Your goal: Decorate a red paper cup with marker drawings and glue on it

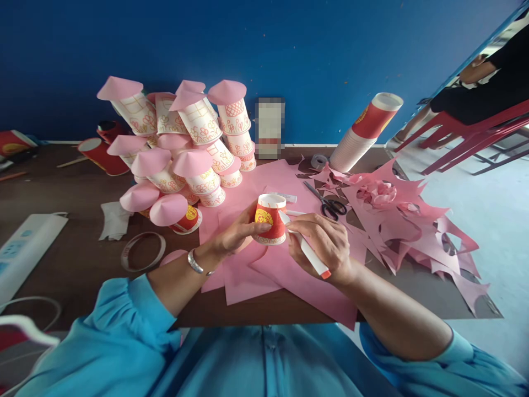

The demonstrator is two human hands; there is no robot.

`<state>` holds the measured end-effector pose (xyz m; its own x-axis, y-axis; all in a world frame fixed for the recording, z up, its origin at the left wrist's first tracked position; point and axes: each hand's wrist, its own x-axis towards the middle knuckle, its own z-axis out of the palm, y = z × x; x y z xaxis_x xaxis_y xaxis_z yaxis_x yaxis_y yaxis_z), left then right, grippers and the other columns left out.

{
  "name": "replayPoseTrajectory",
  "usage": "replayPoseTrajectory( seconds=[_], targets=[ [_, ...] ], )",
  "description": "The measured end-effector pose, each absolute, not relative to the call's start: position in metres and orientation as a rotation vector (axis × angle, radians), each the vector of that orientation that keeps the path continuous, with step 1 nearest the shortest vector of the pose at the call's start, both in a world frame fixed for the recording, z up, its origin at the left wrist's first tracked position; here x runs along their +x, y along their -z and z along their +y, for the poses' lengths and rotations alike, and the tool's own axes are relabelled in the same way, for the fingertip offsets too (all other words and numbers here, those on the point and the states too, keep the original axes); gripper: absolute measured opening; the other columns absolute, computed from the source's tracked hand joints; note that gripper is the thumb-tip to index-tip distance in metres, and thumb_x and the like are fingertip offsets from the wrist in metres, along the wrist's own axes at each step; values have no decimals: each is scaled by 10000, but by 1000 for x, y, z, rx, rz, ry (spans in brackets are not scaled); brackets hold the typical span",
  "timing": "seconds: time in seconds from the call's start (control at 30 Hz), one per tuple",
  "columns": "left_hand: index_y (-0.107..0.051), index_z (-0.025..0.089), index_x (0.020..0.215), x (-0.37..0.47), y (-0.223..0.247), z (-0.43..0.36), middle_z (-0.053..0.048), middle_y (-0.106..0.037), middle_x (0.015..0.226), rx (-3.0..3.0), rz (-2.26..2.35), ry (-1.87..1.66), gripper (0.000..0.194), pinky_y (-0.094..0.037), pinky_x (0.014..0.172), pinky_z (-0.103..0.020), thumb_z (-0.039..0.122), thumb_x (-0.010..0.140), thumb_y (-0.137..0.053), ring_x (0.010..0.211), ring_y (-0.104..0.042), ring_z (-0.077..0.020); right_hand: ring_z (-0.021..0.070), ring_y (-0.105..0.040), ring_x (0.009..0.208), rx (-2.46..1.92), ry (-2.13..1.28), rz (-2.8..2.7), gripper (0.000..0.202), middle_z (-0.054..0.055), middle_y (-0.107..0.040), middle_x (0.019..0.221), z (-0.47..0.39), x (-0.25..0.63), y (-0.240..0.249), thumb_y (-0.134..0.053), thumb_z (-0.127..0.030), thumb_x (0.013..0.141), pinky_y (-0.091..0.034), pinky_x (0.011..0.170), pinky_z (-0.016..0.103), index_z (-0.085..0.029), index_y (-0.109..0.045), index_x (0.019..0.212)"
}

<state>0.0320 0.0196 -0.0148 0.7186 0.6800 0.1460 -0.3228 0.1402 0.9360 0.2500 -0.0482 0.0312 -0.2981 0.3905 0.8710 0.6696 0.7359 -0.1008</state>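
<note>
My left hand (243, 229) is wrapped round a red paper cup (270, 220) with a yellow print and a white rim, held upright over pink paper sheets (264, 264). In my right hand (324, 240) is a white marker (308, 251) with an orange end; its other end is at the cup's right side. Behind the cup, a white capped pen (286, 197) lies on the pink paper. Black-handled scissors (330, 207) rest just beyond my right hand.
Stacked decorated cups with pink cone tops (194, 165) stand at the back left. Pink paper scraps (413, 220) cover the right side. A leaning cup stack (355, 146), a phone (270, 127) and a tape roll (142, 251) are also there. A person sits at far right.
</note>
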Motion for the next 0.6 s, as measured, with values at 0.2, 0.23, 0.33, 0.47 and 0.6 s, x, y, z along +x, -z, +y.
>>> replayPoseTrajectory(
  seconds=[0.2, 0.23, 0.33, 0.47, 0.6],
  targets=[
    [-755, 286, 1570, 32, 12, 20, -103, -755, 1647, 1231, 351, -788, 552, -515, 1336, -516, 425, 1042, -832, 1603, -635, -408, 199, -838, 777, -789, 340, -1913, 132, 43, -835, 914, -50, 252, -34, -637, -136, 1102, -689, 693, 306, -236, -687, 1172],
    [-778, 281, 1536, 32, 12, 19, -100, -773, 1620, 1227, 358, -808, 532, -509, 1342, -514, 439, 1032, -846, 1586, -648, -406, 201, -837, 776, -789, 342, -1904, 129, 46, -835, 918, -50, 253, -35, -634, -142, 1108, -684, 681, 307, -233, -690, 1182],
    [-802, 270, 1501, 34, 10, 18, -99, -818, 1536, 1179, 384, -826, 534, -487, 1364, -543, 459, 1007, -869, 1565, -665, -406, 208, -836, 790, -827, 324, -1873, 177, 47, -838, 945, -51, 254, -38, -640, -125, 1102, -669, 662, 307, -231, -695, 1232],
    [-773, 285, 1545, 35, 12, 18, -93, -793, 1582, 1107, 395, -807, 550, -488, 1366, -600, 434, 1018, -828, 1587, -654, -409, 203, -837, 812, -880, 274, -1893, 254, 38, -840, 966, -51, 253, -38, -654, -81, 1070, -662, 682, 289, -233, -689, 1270],
    [-754, 271, 1547, 35, 16, 18, -112, -768, 1610, 1099, 398, -844, 556, -471, 1381, -594, 455, 1026, -813, 1609, -628, -396, 205, -838, 812, -857, 259, -1928, 234, 48, -844, 962, -52, 253, -37, -658, -90, 1079, -675, 696, 292, -228, -676, 1267]
  ],
)
